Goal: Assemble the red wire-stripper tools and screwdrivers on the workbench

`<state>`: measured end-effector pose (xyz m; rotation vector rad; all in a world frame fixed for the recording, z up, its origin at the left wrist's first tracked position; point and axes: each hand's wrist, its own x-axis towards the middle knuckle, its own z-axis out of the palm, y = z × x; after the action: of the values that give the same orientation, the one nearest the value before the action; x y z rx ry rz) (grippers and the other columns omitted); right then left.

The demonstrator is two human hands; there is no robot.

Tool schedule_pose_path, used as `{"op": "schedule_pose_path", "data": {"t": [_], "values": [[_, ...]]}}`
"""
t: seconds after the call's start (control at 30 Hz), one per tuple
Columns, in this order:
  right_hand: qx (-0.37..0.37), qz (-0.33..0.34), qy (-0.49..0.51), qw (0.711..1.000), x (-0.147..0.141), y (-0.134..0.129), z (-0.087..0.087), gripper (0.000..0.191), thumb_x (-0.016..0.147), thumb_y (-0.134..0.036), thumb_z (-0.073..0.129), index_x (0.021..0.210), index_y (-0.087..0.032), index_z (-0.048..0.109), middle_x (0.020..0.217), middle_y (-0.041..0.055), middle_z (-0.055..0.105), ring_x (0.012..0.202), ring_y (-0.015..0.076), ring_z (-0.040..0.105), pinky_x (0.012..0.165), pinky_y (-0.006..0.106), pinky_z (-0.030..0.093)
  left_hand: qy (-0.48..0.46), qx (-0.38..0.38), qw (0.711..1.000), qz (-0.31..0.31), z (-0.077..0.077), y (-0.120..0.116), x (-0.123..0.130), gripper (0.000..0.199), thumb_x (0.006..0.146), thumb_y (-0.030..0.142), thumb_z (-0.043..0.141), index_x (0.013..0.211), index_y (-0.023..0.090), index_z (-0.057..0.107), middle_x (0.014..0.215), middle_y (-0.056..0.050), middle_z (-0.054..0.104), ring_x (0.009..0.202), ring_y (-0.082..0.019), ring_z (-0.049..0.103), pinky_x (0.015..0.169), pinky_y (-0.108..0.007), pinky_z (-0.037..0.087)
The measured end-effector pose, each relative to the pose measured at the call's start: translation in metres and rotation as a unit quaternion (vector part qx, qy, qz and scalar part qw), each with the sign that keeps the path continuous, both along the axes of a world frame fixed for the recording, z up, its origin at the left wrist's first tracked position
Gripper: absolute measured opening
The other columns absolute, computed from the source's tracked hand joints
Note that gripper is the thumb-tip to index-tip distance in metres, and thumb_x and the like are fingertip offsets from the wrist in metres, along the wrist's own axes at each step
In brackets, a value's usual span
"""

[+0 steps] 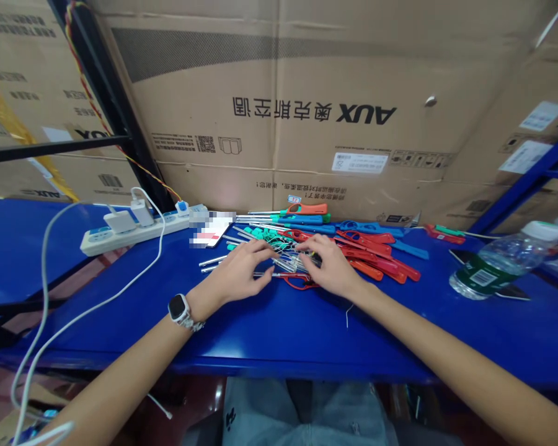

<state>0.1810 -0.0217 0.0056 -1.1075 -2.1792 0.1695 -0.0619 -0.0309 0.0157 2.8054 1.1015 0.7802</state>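
Observation:
A pile of long-nosed lighters with metal tubes lies on the blue table (255, 334). Red lighters (372, 248) are to the right, blue lighters (307, 220) and an orange lighter (309, 209) at the back, small green parts (265, 235) in the middle. My left hand (242, 271) is over the pile's left side, thumb and fingers apart, nothing visibly held. My right hand (330, 266) reaches in from the right, fingers bent over thin clear and wire-like pieces; whether it grips any is unclear. One red lighter (300, 282) lies just in front, between the hands.
A white power strip (167, 226) with plugs and cables lies at the left, beside a white card (221, 226). At the right stand a water bottle (497, 263) and, under it, a dark flat object (516, 291). A large cardboard box (270, 62) backs the table.

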Motion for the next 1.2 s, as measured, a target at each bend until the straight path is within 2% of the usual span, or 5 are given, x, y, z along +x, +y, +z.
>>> {"op": "schedule_pose_path", "data": {"t": [0.2,0.37,0.63,0.8,1.2], "values": [[-0.057,-0.117,-0.150,0.980,0.008,0.057,0.022,0.028,0.089,-0.030,0.066,0.114,-0.019,0.071,0.120,0.0138,0.070,0.116,0.0339,0.059,0.095,0.052,0.045,0.029,-0.011,0.999,0.022,0.017,0.042,0.030,0.023,0.094,0.022,0.051,0.105,0.016,0.070,0.105,-0.011,0.069,0.099,-0.026,0.065,0.087,-0.043,0.054],[-0.106,-0.131,-0.170,0.971,0.004,0.076,0.022,0.033,0.082,-0.033,0.076,0.111,-0.020,0.072,0.114,0.0114,0.074,0.114,0.0340,0.063,0.096,0.051,0.043,-0.041,0.000,0.998,0.043,0.006,0.056,0.036,0.022,0.097,0.023,0.049,0.101,0.017,0.070,0.101,-0.009,0.069,0.098,-0.025,0.064,0.087,-0.041,0.052],[-0.108,-0.113,-0.109,0.982,0.012,0.078,0.014,0.025,0.088,-0.028,0.072,0.112,-0.022,0.073,0.111,0.0082,0.077,0.104,0.0267,0.068,0.095,0.044,0.042,-0.110,-0.028,0.991,0.065,-0.002,0.053,0.012,0.021,0.099,0.031,0.052,0.102,0.019,0.068,0.104,-0.009,0.069,0.095,-0.023,0.065,0.078,-0.036,0.053],[-0.084,-0.067,-0.036,0.994,0.020,0.070,0.013,0.029,0.086,-0.022,0.070,0.114,-0.021,0.073,0.115,0.0098,0.074,0.103,0.0259,0.068,0.093,0.041,0.043,-0.126,0.002,0.991,0.050,0.000,0.047,0.019,0.021,0.099,0.031,0.053,0.110,0.020,0.067,0.111,-0.008,0.066,0.103,-0.024,0.063,0.089,-0.040,0.052],[-0.085,-0.127,-0.126,0.980,0.016,0.067,0.013,0.029,0.085,-0.028,0.070,0.113,-0.020,0.073,0.119,0.0131,0.069,0.114,0.0328,0.059,0.093,0.047,0.037,-0.029,-0.025,0.993,0.109,-0.006,0.066,-0.007,0.015,0.094,0.020,0.056,0.100,0.016,0.069,0.101,-0.009,0.067,0.092,-0.024,0.064,0.084,-0.037,0.051]]}}
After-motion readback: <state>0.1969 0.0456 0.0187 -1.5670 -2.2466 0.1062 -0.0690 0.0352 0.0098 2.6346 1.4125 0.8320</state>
